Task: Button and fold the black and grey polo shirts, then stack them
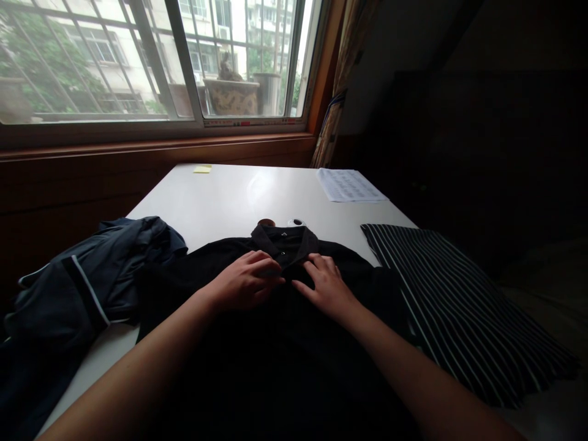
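Observation:
A black collared shirt (294,343) lies spread on the table, front side up, with its collar (304,245) toward the window. My left hand (250,278) is at the front opening just below the collar, its fingers curled together on the cloth. What exactly its fingertips pinch is partly hidden. My right hand (328,286) rests on the shirt's other side, thumb and fingers apart, fingertips touching the collar's lower edge. Small buttons show at the neck. The shirt's lower part is lost in shadow.
The white table (257,193) carries a dark blue garment (105,269) at left and a striped cloth (454,294) at right. Beyond the collar sit a brown round object (266,222) and a white-and-black one (296,222). Papers (351,185) and yellow notes (203,169) lie farther back.

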`<action>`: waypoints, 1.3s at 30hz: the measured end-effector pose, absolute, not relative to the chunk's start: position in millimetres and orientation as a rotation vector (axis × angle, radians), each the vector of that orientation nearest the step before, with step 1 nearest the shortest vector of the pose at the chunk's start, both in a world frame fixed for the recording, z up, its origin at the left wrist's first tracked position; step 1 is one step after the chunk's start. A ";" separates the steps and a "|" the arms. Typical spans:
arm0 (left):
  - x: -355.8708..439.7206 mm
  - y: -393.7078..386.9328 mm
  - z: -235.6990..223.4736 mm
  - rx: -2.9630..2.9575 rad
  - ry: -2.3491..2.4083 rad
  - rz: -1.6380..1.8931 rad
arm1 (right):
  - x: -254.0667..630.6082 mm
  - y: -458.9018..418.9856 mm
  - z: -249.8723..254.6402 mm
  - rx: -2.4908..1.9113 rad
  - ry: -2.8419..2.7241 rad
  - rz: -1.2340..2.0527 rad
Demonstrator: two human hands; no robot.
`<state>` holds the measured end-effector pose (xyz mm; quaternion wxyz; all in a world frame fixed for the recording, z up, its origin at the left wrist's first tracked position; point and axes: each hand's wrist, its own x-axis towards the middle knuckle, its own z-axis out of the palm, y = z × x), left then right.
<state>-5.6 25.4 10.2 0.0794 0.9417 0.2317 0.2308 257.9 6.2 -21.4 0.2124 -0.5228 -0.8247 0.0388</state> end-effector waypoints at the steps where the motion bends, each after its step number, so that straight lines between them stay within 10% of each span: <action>1: -4.9 24.7 10.7 2.854 0.679 0.636 | 258.0 6.5 -21.4 -1.453 -2.280 0.100; 39: -0.6 36.3 -9.9 2.805 0.813 0.710 | 256.8 6.9 -13.4 -1.408 -2.258 0.105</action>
